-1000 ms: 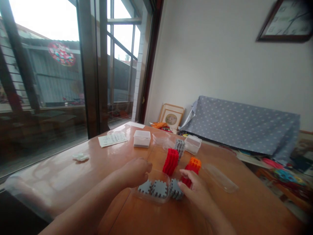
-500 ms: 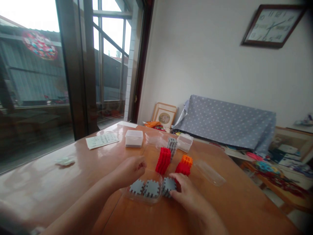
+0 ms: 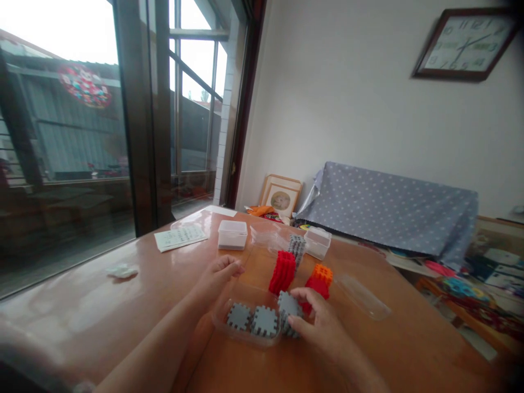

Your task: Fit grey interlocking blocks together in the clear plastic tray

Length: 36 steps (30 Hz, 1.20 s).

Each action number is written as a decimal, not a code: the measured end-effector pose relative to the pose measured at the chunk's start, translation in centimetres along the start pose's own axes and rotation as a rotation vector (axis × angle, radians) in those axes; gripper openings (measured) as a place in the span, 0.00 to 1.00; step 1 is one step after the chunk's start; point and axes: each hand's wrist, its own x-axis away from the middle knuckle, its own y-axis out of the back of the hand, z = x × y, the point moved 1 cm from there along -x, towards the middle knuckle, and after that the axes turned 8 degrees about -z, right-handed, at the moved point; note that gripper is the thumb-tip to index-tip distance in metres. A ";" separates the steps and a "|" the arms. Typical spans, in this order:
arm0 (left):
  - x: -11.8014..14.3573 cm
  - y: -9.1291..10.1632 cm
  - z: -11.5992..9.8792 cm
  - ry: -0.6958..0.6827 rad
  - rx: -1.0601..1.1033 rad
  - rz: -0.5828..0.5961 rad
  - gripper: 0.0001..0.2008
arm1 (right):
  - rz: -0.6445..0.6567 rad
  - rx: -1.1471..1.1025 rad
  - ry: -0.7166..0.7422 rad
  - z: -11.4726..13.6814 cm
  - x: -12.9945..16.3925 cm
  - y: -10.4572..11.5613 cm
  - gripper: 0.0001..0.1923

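My right hand [image 3: 313, 316] pinches a grey square interlocking block [image 3: 290, 305] between thumb and fingers, at the top of a small grey stack beside the clear plastic tray [image 3: 268, 343]. That piece looks slightly tilted; the fingers partly hide the stack. Inside the tray lie two groups of grey toothed blocks, one on the left [image 3: 238, 315] and one in the middle [image 3: 265, 321]. My left hand [image 3: 224, 268] hovers past the tray's far left side, its fingers curled closed; whether anything is in them is hidden. A red block stack [image 3: 282, 271] stands just beyond the tray.
Behind stand a grey block stack [image 3: 297, 248] and two clear boxes, a left one [image 3: 232, 234] and a right one [image 3: 317, 243]. Orange blocks [image 3: 323, 273] and red ones [image 3: 317, 286] sit right, near a clear lid [image 3: 364, 297]. Papers [image 3: 180, 237] lie left.
My right hand's fingers have closed around the top grey block, which now sits higher and tilted. My left hand has drawn slightly away from the tray. The view has shifted a little left.
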 end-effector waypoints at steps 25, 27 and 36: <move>0.2 -0.4 2.5 0.261 0.192 0.055 0.26 | 0.246 0.429 0.175 9.4 -4.1 -7.5 0.14; 0.3 -0.4 2.6 0.265 0.194 0.055 0.27 | 0.255 0.451 0.179 9.4 -4.2 -7.8 0.13; 0.3 -0.4 2.6 0.280 0.177 0.087 0.26 | 0.265 0.482 0.202 9.3 -4.0 -8.1 0.15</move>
